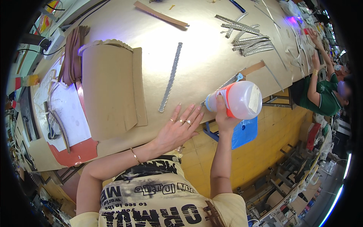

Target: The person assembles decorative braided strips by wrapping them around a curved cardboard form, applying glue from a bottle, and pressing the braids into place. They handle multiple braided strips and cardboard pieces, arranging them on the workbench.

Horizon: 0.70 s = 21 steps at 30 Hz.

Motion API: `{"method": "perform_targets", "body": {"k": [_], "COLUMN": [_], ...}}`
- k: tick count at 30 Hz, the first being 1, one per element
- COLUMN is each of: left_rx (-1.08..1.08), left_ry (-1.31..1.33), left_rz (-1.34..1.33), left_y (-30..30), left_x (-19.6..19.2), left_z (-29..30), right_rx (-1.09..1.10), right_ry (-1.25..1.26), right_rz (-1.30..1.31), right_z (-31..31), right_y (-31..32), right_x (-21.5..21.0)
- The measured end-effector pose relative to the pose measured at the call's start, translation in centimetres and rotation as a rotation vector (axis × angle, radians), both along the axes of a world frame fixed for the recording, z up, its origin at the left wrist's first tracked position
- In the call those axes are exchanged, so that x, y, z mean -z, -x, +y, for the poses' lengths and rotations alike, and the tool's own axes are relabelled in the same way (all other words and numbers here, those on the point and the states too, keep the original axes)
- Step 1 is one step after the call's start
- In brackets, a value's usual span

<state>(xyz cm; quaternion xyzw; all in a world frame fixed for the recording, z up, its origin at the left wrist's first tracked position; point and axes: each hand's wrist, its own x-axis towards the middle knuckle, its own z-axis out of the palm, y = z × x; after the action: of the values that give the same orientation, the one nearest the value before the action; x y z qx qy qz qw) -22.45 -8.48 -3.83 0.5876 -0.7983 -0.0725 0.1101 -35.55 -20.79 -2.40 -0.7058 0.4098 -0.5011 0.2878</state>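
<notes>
My right hand [225,120] grips a translucent plastic bottle [245,99] with a red-orange label. The bottle is tilted on its side, its light-blue neck end toward the table edge beside my left fingertips. My left hand [182,128] lies flat at the front edge of the table, fingers stretched out, with rings on them. Just beyond the bottle, a grey braided strip [229,81] runs back from near my left fingertips, partly hidden by the bottle. Another grey braided strip [171,77] lies alone on the paper-covered table [196,56].
A pile of braided strips [247,38] lies at the back right, a brown strip [160,14] at the back. Brown card sheets [109,90] and dark brown straps [74,56] cover the left side. A blue stool [245,133] stands below the edge; a person in green [327,94] works at right.
</notes>
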Motion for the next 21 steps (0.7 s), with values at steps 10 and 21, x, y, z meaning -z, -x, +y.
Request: {"method": "perform_targets", "body": {"k": [10,21], "left_rx": [-0.003,0.060], "left_ry": [0.031,-0.058], "left_rz": [-0.010,0.146], "left_y": [0.1,-0.8], "left_x": [0.2,-3.6], "left_z": [-0.1,-0.8], "right_rx": [0.383,-0.284], "right_ry": [-0.281,0.031], "right_rz": [-0.749,-1.971], "right_z": [-0.1,-1.8], "right_y": [0.7,17.5], "right_x": [-0.6,-5.8]}}
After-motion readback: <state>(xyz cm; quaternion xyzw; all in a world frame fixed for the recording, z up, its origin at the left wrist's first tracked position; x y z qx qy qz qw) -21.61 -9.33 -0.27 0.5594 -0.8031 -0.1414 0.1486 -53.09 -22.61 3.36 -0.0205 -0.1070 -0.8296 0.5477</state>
